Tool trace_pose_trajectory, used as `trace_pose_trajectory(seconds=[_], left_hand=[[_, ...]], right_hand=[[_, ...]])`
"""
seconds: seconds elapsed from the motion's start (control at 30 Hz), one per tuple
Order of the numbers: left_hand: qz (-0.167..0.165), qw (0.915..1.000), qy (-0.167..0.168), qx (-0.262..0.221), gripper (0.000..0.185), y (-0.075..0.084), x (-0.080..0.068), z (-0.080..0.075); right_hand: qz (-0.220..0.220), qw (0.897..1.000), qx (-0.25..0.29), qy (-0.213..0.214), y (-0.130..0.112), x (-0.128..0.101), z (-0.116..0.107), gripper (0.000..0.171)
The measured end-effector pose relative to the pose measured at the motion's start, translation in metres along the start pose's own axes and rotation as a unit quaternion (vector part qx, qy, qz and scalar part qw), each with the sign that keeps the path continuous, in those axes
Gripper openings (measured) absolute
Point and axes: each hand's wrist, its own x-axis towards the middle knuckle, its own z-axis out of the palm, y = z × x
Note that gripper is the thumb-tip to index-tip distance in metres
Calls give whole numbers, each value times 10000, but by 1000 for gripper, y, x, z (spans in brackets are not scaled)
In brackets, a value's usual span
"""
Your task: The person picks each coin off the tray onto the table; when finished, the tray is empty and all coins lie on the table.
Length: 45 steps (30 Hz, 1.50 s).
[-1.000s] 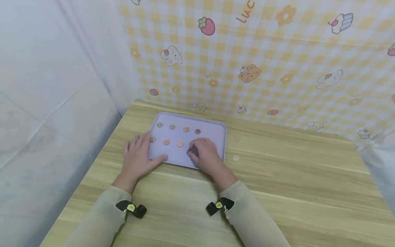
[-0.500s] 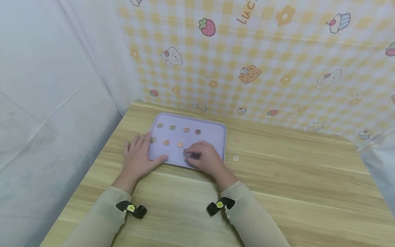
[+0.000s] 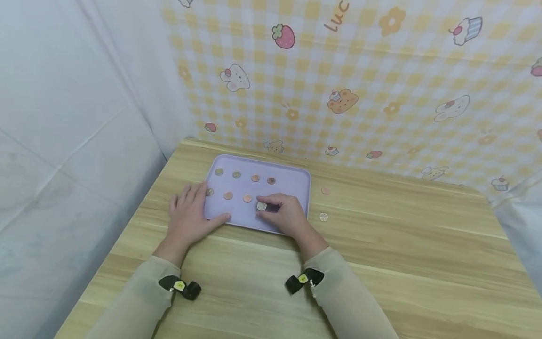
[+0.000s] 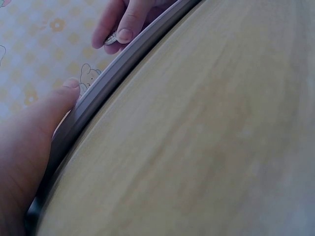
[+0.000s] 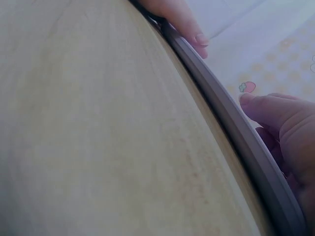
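A lilac tray (image 3: 296, 175) lies on the wooden table and holds several copper and silver coins in two rows. My right hand (image 3: 272, 210) rests on the tray's near right part and pinches a silver coin (image 3: 261, 205) at the end of the second row. In the left wrist view the coin (image 4: 111, 38) shows between those fingertips above the tray rim (image 4: 123, 69). My left hand (image 3: 189, 214) lies flat on the table at the tray's left side, its thumb against the near rim (image 5: 231, 123).
Two loose coins lie on the table right of the tray, a copper one (image 3: 325, 190) and a silver one (image 3: 323, 216). A checked cartoon cloth (image 3: 360, 84) hangs behind and a white sheet (image 3: 63, 117) at the left.
My right hand's fingers have shifted over the silver coin, drawing back slightly, so its face now shows between the fingertips. The left hand has stayed put.
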Motion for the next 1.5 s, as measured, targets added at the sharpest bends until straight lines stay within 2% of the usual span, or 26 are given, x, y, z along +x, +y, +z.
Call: trace_pose_trajectory(seconds=[0.2, 0.73, 0.97, 1.3, 1.5], left_hand=[[-19, 10000, -39, 21, 120, 0, -1, -1], [-71, 9998, -151, 47, 110, -2, 0, 0], [-10, 10000, -46, 37, 116, -1, -1, 0], [8, 10000, -5, 65, 116, -2, 0, 1], [16, 10000, -3, 72, 116, -2, 1, 2]], right_hand=[[125, 9999, -110, 16, -1, 0, 1, 37], [194, 9998, 1, 92, -1, -1, 2, 38], [248, 9995, -96, 147, -1, 0, 3, 32], [332, 9991, -49, 275, -4, -1, 0, 40], [284, 9991, 32, 328, -3, 0, 1, 36]])
